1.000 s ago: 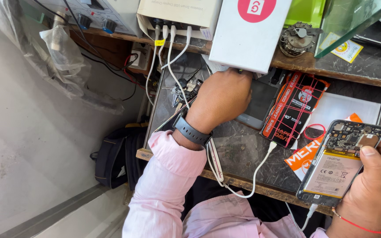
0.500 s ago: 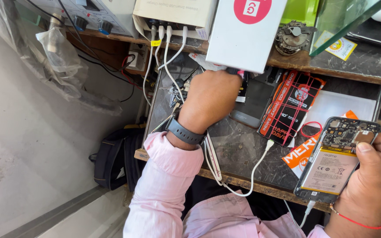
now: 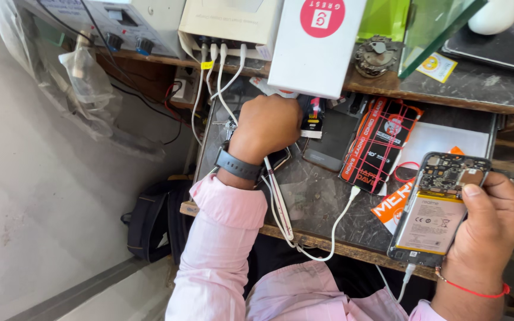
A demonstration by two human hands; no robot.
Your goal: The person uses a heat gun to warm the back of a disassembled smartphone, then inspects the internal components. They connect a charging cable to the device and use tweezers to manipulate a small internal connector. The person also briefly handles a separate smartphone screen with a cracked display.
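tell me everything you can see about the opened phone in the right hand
The opened phone has its back cover off, showing a dark circuit board at the top and a pale rectangular battery below. The right hand holds it tilted above the dark workbench, thumb on its edge. A white cable plugs into its bottom end.

White box, green glass sheet, black backpack

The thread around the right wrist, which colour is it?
Red. The thread circles the wrist below the right hand, seen in the head view.
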